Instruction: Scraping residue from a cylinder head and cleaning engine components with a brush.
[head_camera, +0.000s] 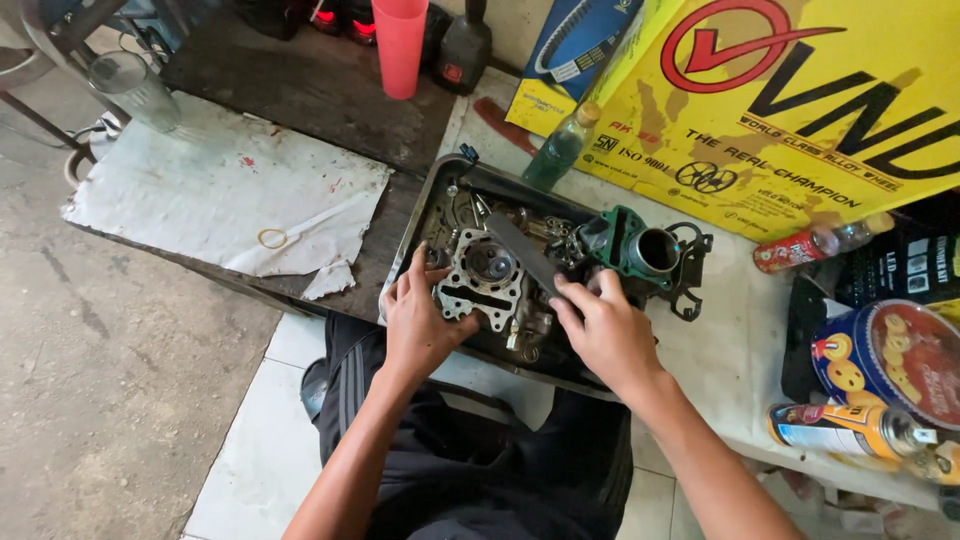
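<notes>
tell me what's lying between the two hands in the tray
In the head view, a flat dark blade slants between the left hand and right hand, over the cylinder head.
</notes>
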